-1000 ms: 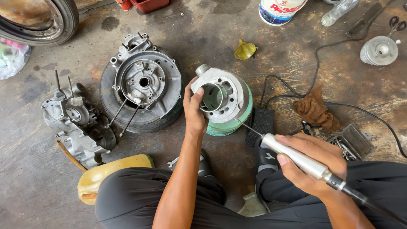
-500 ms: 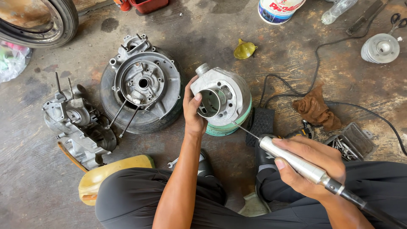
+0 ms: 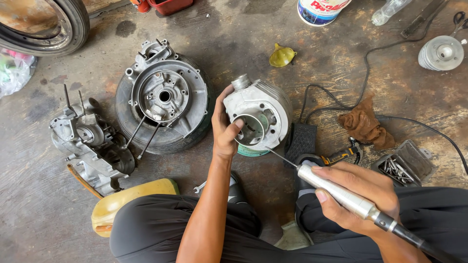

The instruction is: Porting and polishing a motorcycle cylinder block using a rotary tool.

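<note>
While you sit on the concrete floor point(image 3: 58, 214), this is how things stand about the cylinder.

Cylinder: the grey engine cylinder point(image 3: 265, 109) has been tipped up since a second ago; then its bore lay nearly flat on the green ring, now the open bore faces you more squarely, which I judge gives the bit a straighter way in.

Left hand: your left hand point(image 3: 225, 130) grips the cylinder's near rim, thumb hooked into the bore, the other fingers wrapped behind the casting.

Right hand: your right hand point(image 3: 358, 195) is closed round the silver rotary-tool handpiece point(image 3: 341, 192), fingers pressed together along the barrel. It has crept nearer the cylinder.

Bit: the thin shaft point(image 3: 281, 158) points up at the cylinder's lower edge, close below it but not yet in the bore.

Green ring: the ring point(image 3: 251, 152) peeps out under the cylinder, touching it.

Foot pedal: the black pedal point(image 3: 300, 141) lies just right of the cylinder.

Open metal case: right of the cylinder, past the pedal, the case point(image 3: 414, 163) holds a heap of thin metal bits.

Bucket: the white bucket point(image 3: 321, 9) stands beyond the cylinder; its contents are out of view.

Yellow jug: the jug point(image 3: 126, 202) lies on its side left of and nearer than the cylinder; contents cannot be told.

Crankcase on tyre: the crankcase half point(image 3: 163, 95) rests on a small tyre just left of the cylinder.
</note>
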